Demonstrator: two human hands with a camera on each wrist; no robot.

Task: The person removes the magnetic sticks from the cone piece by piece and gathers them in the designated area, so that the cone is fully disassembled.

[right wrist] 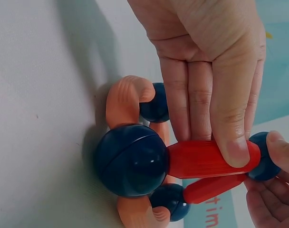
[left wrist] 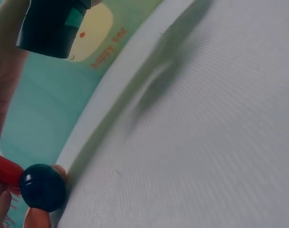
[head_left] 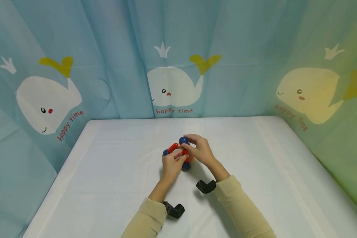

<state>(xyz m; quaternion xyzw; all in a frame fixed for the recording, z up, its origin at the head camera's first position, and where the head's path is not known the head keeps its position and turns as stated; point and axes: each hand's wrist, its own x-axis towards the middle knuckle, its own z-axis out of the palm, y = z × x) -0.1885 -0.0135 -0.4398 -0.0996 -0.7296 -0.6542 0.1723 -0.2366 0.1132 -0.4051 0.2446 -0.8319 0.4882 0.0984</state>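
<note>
A toy model of blue balls, red rods and orange curved pieces stands on the white table. My left hand point(head_left: 172, 165) grips an upright red rod point(right wrist: 213, 159), its thumb along the rod's side. Below that rod is a large blue ball point(right wrist: 131, 160), with an orange curved piece point(right wrist: 121, 102) on either side. My right hand point(head_left: 200, 149) pinches the top blue ball point(head_left: 183, 141) between thumb and fingers. Another red rod point(head_left: 173, 147) slants up from a blue ball point(head_left: 165, 152) at the left. Fingers hide part of the joints.
The white table point(head_left: 107, 175) spreads around the model. Behind and beside it hangs a blue-green curtain point(head_left: 116, 49) printed with whales. Black devices point(head_left: 206, 186) are worn at both wrists, near the beige sleeves point(head_left: 241, 205).
</note>
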